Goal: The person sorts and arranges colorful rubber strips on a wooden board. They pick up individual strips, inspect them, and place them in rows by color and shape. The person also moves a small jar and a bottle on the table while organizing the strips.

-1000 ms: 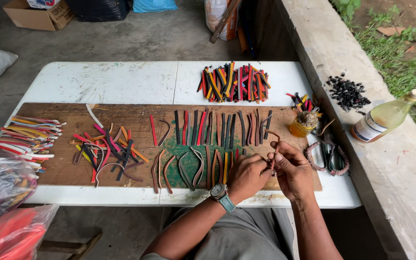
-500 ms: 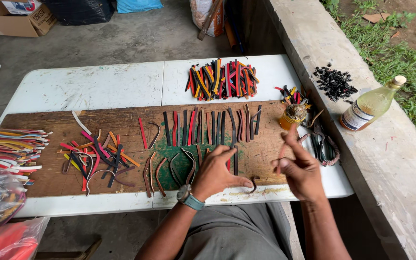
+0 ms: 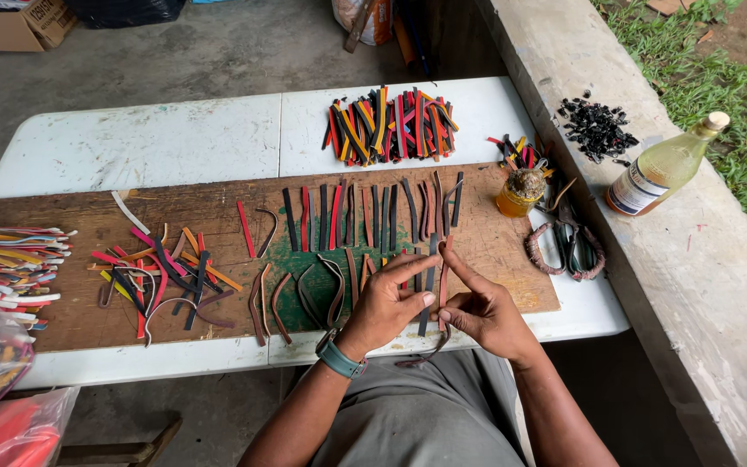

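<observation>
A person sits at a white table (image 3: pixel 175 138) with a wooden board (image 3: pixel 62 216) on top of it. Both hands are close together at the near edge of the board.

The left hand (image 3: pixel 384 304) has its fingers partly curled, with the first finger and thumb stretched toward the other hand. The right hand (image 3: pixel 482 313) does the same. Between their fingertips they pinch a dark strip (image 3: pixel 430 290) that stands almost straight up and down. A thin reddish strip (image 3: pixel 444 275) lies right beside it. Another brown strip (image 3: pixel 425 353) hangs in a loose curve under the right hand, off the table edge. I cannot tell which fingers press hardest.

The strips look thin, light and bendy, like rubber or leather. The curved ones on the green patch (image 3: pixel 304 259) show how easily they flop. One strip weighs almost nothing, so a soft pinch should be enough. Holding it near both ends would likely keep it flat and stop it from curling. It could slip if the grip is too loose.

A row of strips (image 3: pixel 373 212) lies just past the hands. A messy pile (image 3: pixel 162 277) sits to the left, and a tidy bundle (image 3: pixel 391 125) lies farther back. A small jar (image 3: pixel 520 192) stands at the right end of the board, and a bottle (image 3: pixel 663 169) lies on the wall (image 3: pixel 693 285).
</observation>
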